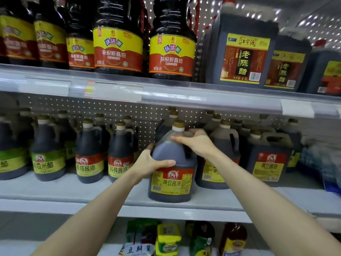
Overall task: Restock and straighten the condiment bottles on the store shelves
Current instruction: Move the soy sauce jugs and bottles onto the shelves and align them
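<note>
A large dark soy sauce jug (171, 174) with a red and yellow label and a gold cap stands upright near the front edge of the middle shelf (73, 193). My left hand (147, 163) grips its left side, thumb across the front above the label. My right hand (195, 141) grips the jug's shoulder and handle near the neck. Matching jugs (219, 159) stand right behind and to the right of it.
Smaller dark bottles (88, 156) with red or green labels line the middle shelf to the left. The upper shelf (166, 93) carries big soy sauce bottles (171, 50) and vinegar jugs (243, 56). Small packs and bottles (168, 239) sit on the lower shelf.
</note>
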The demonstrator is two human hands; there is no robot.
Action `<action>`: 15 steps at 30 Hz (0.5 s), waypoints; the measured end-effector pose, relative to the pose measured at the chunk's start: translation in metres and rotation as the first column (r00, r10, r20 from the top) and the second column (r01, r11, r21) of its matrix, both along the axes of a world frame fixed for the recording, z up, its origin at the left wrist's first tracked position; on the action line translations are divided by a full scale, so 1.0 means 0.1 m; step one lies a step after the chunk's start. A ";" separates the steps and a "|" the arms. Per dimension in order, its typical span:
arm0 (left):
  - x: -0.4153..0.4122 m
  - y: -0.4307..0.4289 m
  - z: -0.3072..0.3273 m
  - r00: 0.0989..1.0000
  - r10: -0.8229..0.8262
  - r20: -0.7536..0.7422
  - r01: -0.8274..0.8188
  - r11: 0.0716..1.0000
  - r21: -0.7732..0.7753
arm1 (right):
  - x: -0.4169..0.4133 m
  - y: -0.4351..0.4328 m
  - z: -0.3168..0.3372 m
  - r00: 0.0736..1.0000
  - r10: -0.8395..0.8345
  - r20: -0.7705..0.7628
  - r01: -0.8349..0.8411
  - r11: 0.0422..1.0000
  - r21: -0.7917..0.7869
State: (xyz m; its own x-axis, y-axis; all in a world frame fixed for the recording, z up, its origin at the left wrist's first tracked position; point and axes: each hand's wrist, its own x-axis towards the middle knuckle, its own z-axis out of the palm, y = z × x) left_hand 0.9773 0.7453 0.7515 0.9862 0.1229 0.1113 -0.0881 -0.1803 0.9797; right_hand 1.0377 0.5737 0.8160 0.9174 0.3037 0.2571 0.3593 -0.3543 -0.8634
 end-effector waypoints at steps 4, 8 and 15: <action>0.04 0.01 -0.07 1.000 0.023 0.009 -0.022 0.999 -0.027 | 0.04 0.02 -0.07 1.000 -0.019 0.001 0.019 1.000 -0.004; 0.05 0.00 -0.13 0.996 0.073 0.043 -0.071 0.996 -0.050 | -0.01 0.03 -0.12 1.000 -0.018 -0.010 0.019 1.000 0.026; -0.14 -0.06 -0.21 0.998 0.026 0.050 -0.020 0.994 -0.104 | -0.20 -0.04 -0.46 0.996 -0.041 -0.083 0.053 0.989 0.139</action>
State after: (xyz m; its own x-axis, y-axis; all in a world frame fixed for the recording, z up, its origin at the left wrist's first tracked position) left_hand 0.9636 0.7395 0.7308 0.9762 0.1590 0.1475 -0.1361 -0.0804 0.9874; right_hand 1.0175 0.5697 0.7701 0.9491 0.2257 0.2198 0.2731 -0.2416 -0.9311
